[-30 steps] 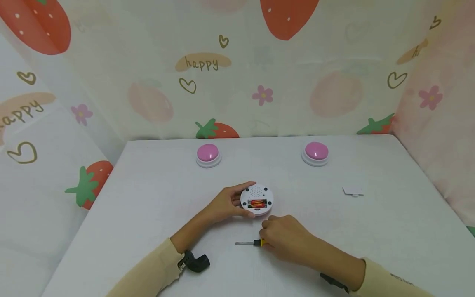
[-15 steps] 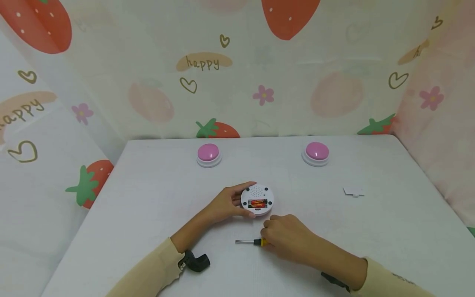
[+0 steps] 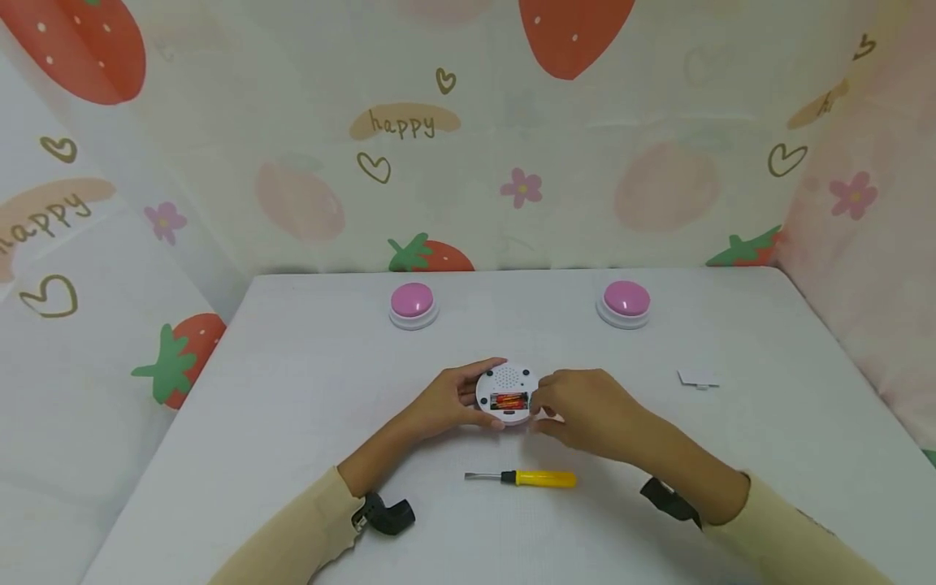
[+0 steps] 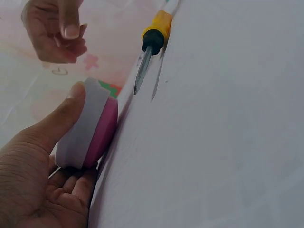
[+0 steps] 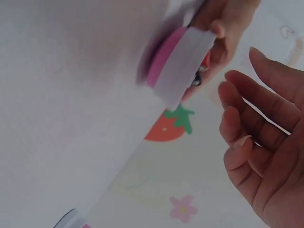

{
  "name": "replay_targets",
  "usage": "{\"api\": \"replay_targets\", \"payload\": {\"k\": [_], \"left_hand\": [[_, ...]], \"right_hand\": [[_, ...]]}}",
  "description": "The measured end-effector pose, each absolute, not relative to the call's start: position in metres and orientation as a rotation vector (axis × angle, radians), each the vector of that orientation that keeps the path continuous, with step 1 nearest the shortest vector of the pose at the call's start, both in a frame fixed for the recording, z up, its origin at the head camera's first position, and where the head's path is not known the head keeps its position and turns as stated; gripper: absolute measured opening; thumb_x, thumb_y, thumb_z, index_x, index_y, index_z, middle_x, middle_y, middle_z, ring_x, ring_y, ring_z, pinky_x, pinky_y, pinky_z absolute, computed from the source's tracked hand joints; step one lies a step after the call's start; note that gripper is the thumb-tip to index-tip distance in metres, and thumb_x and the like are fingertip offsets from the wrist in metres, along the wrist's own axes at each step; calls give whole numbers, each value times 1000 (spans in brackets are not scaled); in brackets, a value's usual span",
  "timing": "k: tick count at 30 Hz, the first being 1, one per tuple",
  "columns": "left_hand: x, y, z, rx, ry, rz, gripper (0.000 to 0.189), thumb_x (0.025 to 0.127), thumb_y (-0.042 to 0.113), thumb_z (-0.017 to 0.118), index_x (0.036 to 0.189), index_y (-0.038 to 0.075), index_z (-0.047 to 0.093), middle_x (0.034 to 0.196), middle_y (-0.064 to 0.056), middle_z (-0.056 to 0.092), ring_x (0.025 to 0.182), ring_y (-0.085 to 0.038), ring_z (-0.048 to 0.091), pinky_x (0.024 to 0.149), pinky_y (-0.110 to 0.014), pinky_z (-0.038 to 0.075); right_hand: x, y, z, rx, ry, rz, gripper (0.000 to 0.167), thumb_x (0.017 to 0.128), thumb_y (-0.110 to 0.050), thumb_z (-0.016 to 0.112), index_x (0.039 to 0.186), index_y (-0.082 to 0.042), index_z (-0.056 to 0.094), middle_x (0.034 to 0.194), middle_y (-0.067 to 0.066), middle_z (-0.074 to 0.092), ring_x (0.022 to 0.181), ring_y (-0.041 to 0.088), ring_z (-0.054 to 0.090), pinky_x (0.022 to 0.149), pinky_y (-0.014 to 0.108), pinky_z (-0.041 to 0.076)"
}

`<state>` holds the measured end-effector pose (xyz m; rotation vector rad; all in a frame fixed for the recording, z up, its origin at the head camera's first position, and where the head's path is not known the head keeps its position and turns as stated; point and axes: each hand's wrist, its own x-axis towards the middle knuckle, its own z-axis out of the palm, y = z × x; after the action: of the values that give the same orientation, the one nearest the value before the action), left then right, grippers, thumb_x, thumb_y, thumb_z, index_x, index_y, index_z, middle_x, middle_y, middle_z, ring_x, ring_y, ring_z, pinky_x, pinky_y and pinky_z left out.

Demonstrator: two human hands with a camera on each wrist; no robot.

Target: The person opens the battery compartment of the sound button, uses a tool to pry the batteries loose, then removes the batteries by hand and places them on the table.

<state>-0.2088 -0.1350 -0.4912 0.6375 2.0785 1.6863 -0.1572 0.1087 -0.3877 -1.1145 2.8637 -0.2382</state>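
My left hand (image 3: pixel 442 404) grips a round push-button device (image 3: pixel 506 376), pink side down and white base up. Its battery compartment lies uncovered, with red batteries (image 3: pixel 508 401) inside. Just right of the device hovers my right hand (image 3: pixel 594 412). The right wrist view shows its fingers (image 5: pixel 237 118) loosely bent, apart from the device and holding nothing. On the table nearer me lies a yellow-handled screwdriver (image 3: pixel 544 478), its blade pointing left; the left wrist view also shows its blade (image 4: pixel 142 71).
Two pink-and-white push-button devices stand at the back, one on the left (image 3: pixel 413 305) and one on the right (image 3: pixel 625 304). A small white battery cover (image 3: pixel 698 379) lies at the right of the white table (image 3: pixel 329 349). Strawberry-patterned cloth (image 3: pixel 556 146) hangs behind.
My right hand has let go of the screwdriver, which stays on the table, and has moved up to the right side of the device. The left hand keeps its hold.
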Motion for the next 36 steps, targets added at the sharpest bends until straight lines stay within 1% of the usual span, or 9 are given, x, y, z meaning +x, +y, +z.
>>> {"api": "replay_targets", "payload": {"k": [2, 6, 8, 16, 20, 23, 27, 30, 36], "left_hand": [[-209, -135, -491, 636, 2071, 1694, 90, 77, 1, 87, 154, 16, 44, 150, -11, 51, 128, -24, 57, 102, -28, 51], [-209, -134, -492, 639, 2059, 1696, 88, 78, 0, 86, 155, 15, 44, 149, -11, 51, 127, -25, 58, 102, -28, 51], [-209, -134, -493, 644, 2054, 1694, 88, 79, 0, 86, 155, 15, 44, 150, -11, 51, 127, -25, 58, 102, -28, 51], [-209, -134, -498, 661, 2050, 1699, 89, 79, 4, 87, 155, 15, 43, 152, -10, 49, 130, -23, 56, 102, -28, 51], [-209, -134, -497, 655, 2053, 1696, 90, 78, 5, 88, 155, 16, 43, 152, -9, 49, 130, -22, 56, 102, -27, 51], [-209, -135, -496, 660, 2059, 1690, 90, 78, 6, 88, 155, 16, 43, 152, -9, 49, 130, -22, 56, 102, -27, 51], [-208, -135, -495, 670, 2063, 1687, 90, 78, 6, 88, 155, 14, 42, 152, -10, 49, 130, -22, 56, 102, -27, 50], [-208, -136, -493, 675, 2066, 1688, 90, 78, 5, 88, 155, 14, 42, 152, -10, 49, 130, -23, 56, 102, -27, 50], [-208, -136, -492, 663, 2068, 1693, 90, 78, 3, 87, 155, 15, 43, 150, -10, 51, 129, -23, 57, 102, -27, 51]], "right_hand": [[-164, 109, -388, -1089, 2907, -264, 20, 83, -26, 86, 100, -17, 81, 86, -5, 72, 75, 10, 61, 64, 22, 54], [-174, 108, -395, -1053, 2955, -267, 22, 85, -23, 84, 106, -17, 79, 100, 0, 75, 87, 16, 68, 72, 28, 59], [-177, 107, -399, -1050, 2961, -265, 23, 86, -22, 83, 107, -16, 79, 102, 1, 75, 89, 18, 69, 73, 30, 60], [-183, 103, -407, -1101, 2976, -275, 19, 85, -19, 84, 104, -17, 81, 98, 0, 74, 83, 15, 66, 74, 28, 60], [-183, 101, -410, -1114, 2985, -247, 16, 86, -18, 83, 102, -16, 82, 99, 0, 75, 88, 16, 68, 79, 30, 61], [-183, 99, -411, -1131, 2995, -218, 13, 87, -18, 82, 100, -16, 82, 100, 1, 75, 90, 17, 69, 80, 31, 61], [-182, 96, -410, -1150, 3006, -190, 12, 86, -17, 83, 97, -15, 83, 98, 2, 75, 87, 17, 67, 77, 30, 61], [-182, 96, -409, -1145, 3013, -200, 11, 85, -16, 84, 96, -15, 83, 93, 0, 74, 83, 14, 64, 74, 27, 60], [-182, 101, -404, -1097, 3032, -239, 15, 84, -16, 85, 99, -17, 82, 92, -3, 72, 81, 13, 64, 71, 26, 59]]}}
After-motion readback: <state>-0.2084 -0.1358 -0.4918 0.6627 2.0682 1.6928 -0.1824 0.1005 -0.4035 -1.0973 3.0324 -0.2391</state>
